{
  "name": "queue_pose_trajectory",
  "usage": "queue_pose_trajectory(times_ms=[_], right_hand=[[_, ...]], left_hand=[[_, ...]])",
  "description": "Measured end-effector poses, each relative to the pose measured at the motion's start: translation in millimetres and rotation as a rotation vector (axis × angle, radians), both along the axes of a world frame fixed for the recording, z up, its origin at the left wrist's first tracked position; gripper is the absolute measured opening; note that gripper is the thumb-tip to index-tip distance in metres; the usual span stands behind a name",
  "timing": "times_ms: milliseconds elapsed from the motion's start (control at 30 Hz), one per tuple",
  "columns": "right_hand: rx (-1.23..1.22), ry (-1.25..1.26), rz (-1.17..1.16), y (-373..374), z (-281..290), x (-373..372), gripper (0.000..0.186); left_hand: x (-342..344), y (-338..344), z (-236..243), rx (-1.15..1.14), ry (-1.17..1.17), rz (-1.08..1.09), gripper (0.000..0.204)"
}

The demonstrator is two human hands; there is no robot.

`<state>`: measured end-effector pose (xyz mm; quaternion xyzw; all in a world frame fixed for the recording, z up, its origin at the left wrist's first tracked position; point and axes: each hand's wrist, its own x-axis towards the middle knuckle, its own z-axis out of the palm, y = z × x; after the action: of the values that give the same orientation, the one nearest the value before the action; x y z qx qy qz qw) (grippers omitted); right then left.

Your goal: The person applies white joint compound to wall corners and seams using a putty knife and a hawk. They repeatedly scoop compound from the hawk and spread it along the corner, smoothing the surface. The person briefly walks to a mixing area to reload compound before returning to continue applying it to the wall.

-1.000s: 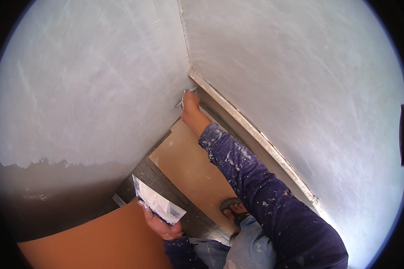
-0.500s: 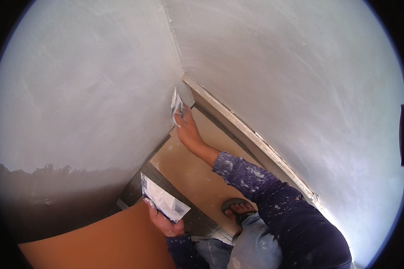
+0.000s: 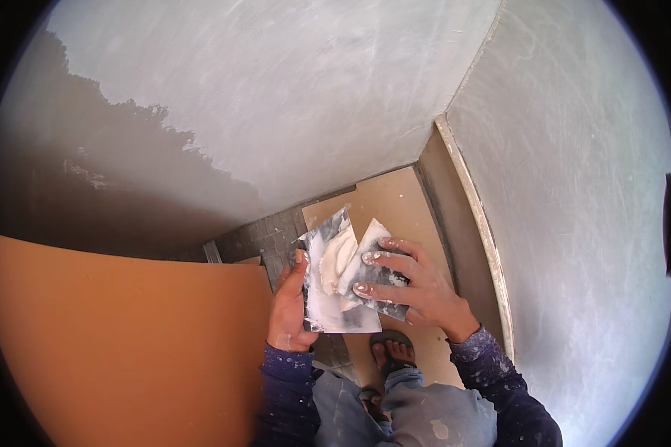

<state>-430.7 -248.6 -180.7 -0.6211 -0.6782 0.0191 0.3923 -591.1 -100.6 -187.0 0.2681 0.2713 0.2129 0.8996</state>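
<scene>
My left hand (image 3: 287,305) grips the left edge of a flat metal plate (image 3: 335,316) smeared with white filler. A creamy lump of filler (image 3: 338,259) sits on that plate. In my right hand (image 3: 421,287) is a second thin metal blade, a putty knife (image 3: 391,276), with my fingers spread over its coated face. Its edge meets the lump on the left plate. Both tools are held close together in front of me, above the floor. The knife's handle, if it has one, is hidden.
A wall (image 3: 291,89) coated pale grey stands ahead, with a dark uncoated patch (image 3: 119,179) at its lower left. Another pale wall (image 3: 574,186) rises at the right above a ledge (image 3: 476,208). An orange-brown panel (image 3: 127,335) fills the lower left. Brown board (image 3: 395,194) covers part of the tiled floor.
My right hand has come back from the wall corner to the plate in my left hand, its blade now touching the filler. The view has swung left.
</scene>
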Motion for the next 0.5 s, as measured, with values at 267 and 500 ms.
queue_pose_trajectory(times_ms=[267,500], right_hand=[[-0.124,-0.227,-0.178,-27,16,12,0.058],[-0.212,-0.258,-0.145,-29,54,6,0.061]], left_hand=[[-9,6,-8,0.211,0.222,0.089,0.042],[-2,-2,2,0.448,0.335,0.182,0.041]])
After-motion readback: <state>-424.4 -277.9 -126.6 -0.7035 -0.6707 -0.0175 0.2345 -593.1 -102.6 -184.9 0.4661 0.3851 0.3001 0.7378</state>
